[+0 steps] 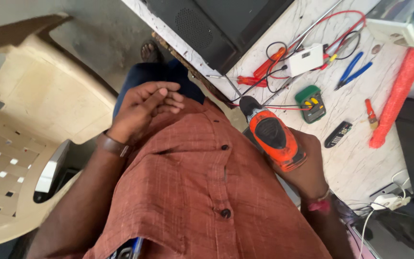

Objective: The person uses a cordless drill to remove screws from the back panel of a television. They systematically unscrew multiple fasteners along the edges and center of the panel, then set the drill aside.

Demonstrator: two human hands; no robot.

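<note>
Right hand (307, 175) wrapped around orange cordless drill (275, 136), bit angled beyond the fingers toward red wires (293, 108) and green multimeter (311, 103) on the bench (355, 163). Left hand (142, 112) loosely curled, empty, near the chest. Risk: bit snagging wiring. Bit tip blurred; drill's grip hidden.

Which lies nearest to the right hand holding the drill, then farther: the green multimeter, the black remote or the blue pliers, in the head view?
From the right hand on the orange drill:
1. Black remote, just beyond the hand.
2. Green multimeter, farther up the bench.
3. Blue pliers, farthest, toward the bench's far side.
</note>
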